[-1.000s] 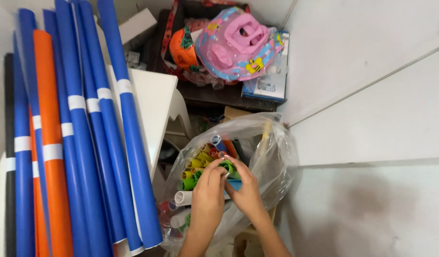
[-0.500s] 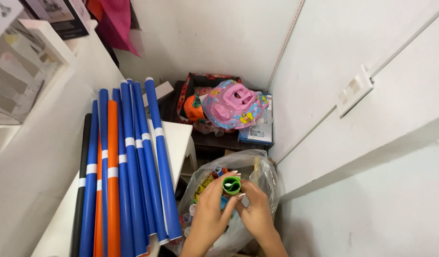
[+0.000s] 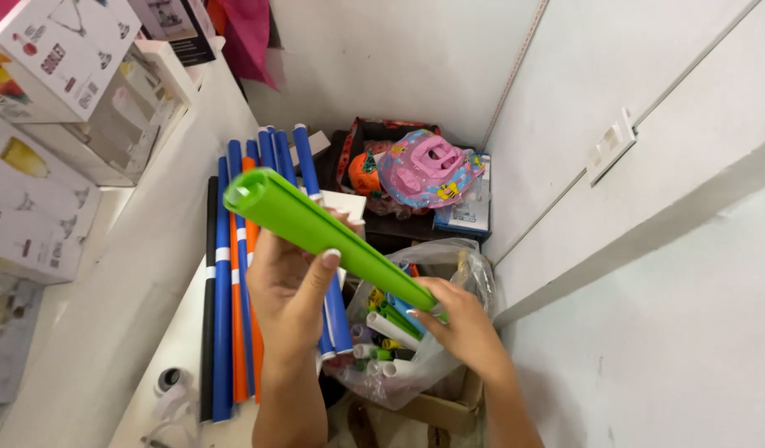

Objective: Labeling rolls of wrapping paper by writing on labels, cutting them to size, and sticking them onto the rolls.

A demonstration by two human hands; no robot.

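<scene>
A single head-worn camera looks steeply down, close over both hands, facing a white corner; floor depth seems hard to judge.

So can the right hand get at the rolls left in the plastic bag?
Probably yes. The right hand sits just above the open plastic bag, with the rolls uncovered below, but its grip is taken up by the green roll.

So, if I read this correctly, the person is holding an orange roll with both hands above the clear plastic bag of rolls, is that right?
Not quite: the roll is green, not orange. The head view shows the green roll gripped by the left hand near its upper end and by the right hand at its lower end, above the clear plastic bag of rolls. The orange roll lies among the blue ones on the left.
</scene>
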